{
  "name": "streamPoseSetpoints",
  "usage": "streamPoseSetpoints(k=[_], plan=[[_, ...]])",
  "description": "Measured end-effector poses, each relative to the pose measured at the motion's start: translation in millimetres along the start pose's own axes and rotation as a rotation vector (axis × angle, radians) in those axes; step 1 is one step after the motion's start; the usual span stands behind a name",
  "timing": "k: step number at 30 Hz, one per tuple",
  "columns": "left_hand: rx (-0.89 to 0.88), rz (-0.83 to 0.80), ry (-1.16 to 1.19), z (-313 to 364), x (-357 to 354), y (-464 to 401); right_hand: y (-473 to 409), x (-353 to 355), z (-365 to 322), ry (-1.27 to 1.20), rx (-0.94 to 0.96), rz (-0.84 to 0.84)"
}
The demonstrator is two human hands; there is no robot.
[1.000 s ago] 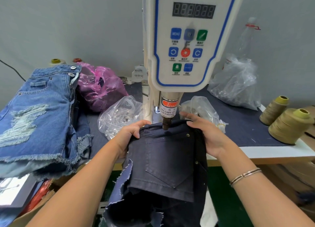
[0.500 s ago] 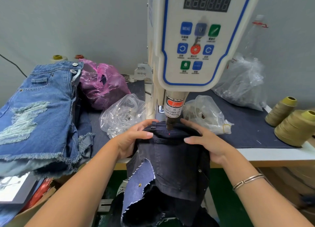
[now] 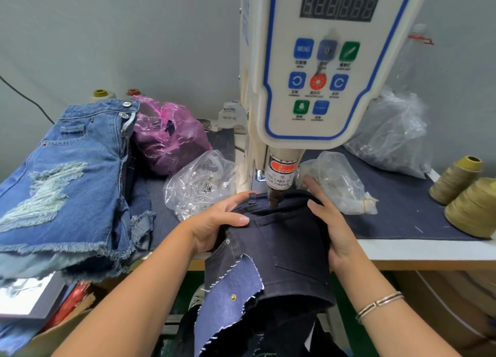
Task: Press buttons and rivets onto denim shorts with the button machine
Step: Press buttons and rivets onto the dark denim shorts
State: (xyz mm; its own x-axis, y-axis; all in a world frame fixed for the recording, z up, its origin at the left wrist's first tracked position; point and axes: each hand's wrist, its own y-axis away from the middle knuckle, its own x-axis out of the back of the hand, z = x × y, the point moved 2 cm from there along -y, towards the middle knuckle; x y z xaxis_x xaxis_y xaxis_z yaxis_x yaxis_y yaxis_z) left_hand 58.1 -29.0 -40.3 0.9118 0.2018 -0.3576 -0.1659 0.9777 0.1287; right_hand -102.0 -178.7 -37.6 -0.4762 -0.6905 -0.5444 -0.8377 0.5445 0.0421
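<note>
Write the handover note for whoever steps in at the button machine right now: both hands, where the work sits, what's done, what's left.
Left hand: grips the dark denim shorts at the waistband, left of the press head.
Right hand: fingers lie along the shorts' right side, holding them steady.
Shorts: waistband sits directly under the press head of the button machine, legs hanging off the table edge.
Done: a few rivets already show on the dark shorts; blue shorts with buttons lie stacked to the left.
Left: press this waistband spot, then check the remaining points. Hardware bag sits left of the head.
</note>
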Motion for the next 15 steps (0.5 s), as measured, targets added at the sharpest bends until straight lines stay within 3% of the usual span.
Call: streamPoseSetpoints(k=[10,15], plan=[[-0.068,0.144,-0.025,-7.9,0.7,-6.3,-3.7,3.9,7.1,0.005,-0.008,0.266],[-0.109,0.229,-0.106,-6.7,3.6,-10.4,-7.9,3.9,5.4,0.02,-0.033,0.302]])
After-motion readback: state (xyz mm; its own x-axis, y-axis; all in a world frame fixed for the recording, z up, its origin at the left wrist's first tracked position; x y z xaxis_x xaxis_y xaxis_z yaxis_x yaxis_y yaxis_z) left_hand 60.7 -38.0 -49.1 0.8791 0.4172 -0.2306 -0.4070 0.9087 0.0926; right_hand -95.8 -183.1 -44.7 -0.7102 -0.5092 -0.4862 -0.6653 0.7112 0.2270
